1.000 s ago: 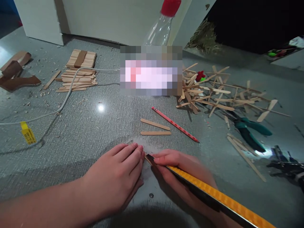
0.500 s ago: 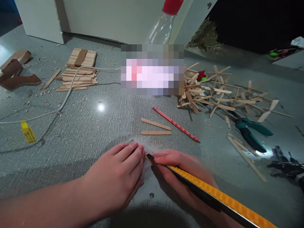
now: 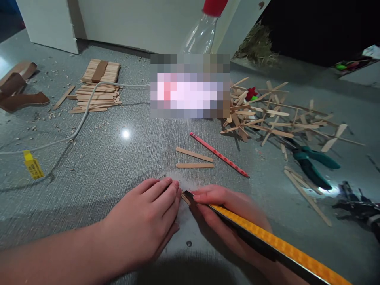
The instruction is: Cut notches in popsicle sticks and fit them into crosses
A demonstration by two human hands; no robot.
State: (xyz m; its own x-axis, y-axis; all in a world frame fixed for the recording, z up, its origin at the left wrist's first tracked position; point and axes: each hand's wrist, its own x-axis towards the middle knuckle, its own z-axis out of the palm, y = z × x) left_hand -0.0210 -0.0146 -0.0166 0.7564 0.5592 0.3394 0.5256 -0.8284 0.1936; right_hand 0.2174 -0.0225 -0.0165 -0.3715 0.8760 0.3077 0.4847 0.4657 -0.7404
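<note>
My left hand lies palm down on the table with its fingers pressed together; a wooden stick shows just past its fingertips, and whatever else is under it is hidden. My right hand is closed around a long yellow and black tool, whose dark tip rests against the stick beside my left fingertips. Two flat wooden sticks lie side by side above my hands, and a red pencil lies slanted to their right.
A bundle of sticks and loose ones lie at the back left, crossed by a white cable. Joined sticks are heaped at the right, near green-handled pliers. A clear bottle with a red cap stands behind.
The view has shifted very slightly. Both hands hold nearly the same place, and a little more of the stick shows beside the tool's tip.
</note>
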